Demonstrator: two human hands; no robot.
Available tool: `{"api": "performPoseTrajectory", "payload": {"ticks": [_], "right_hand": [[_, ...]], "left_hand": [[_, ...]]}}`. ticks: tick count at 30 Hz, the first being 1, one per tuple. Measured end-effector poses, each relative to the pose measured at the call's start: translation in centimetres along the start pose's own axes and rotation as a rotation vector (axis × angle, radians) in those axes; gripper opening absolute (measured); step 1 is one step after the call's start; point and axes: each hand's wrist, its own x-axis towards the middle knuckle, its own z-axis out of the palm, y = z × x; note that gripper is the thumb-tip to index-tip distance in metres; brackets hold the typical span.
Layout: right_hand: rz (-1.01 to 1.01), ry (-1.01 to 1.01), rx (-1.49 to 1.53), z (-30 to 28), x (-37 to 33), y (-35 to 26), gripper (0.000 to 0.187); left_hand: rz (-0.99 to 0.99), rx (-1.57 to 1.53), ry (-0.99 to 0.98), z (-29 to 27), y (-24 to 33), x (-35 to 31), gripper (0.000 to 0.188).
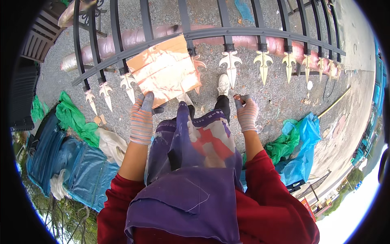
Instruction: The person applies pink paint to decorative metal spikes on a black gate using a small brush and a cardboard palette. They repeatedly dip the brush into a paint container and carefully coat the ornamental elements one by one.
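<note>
A creased cardboard sheet [164, 69] lies at eleven o'clock, in front of a black metal fence panel [260, 31] that arches across twelve with cream spearhead finials [263, 62] pointing toward the wearer. At nine o'clock the left hand [142, 118], in a striped knit glove, pinches the sheet's lower-left corner, while at three the right hand [247, 113], likewise gloved, has its fingers curled, whether around something I cannot tell. Beyond lie a pink plastic-wrapped roll [134, 37] behind the bars and blue plastic-wrapped bundles [87, 166] at eight.
</note>
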Motion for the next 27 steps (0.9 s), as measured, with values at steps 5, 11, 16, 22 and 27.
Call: {"api": "performPoseTrajectory", "payload": {"ticks": [5,11,16,22,27], "right_hand": [[-0.604,0.443,0.382,2.3,13.6,-16.8,0.018],[-0.658,-0.057,0.060,3.6,10.5,-14.1,0.019],[-0.601,-0.002,0.189,-0.3,13.3,-6.8,0.017],[-0.539,0.108,0.568,-7.4,17.6,-4.7,0.022],[-0.521,0.199,0.850,-11.1,16.3,-5.8,0.025]], "left_hand": [[0.482,0.315,0.166,1.9,6.5,5.8,0.032],[0.410,0.331,0.274,9.3,8.8,3.3,0.027],[0.254,-0.068,0.185,15.6,8.0,3.6,0.029],[0.198,-0.025,0.184,20.2,5.4,3.2,0.033],[0.380,-0.059,-0.034,22.3,6.6,2.4,0.022]]}}
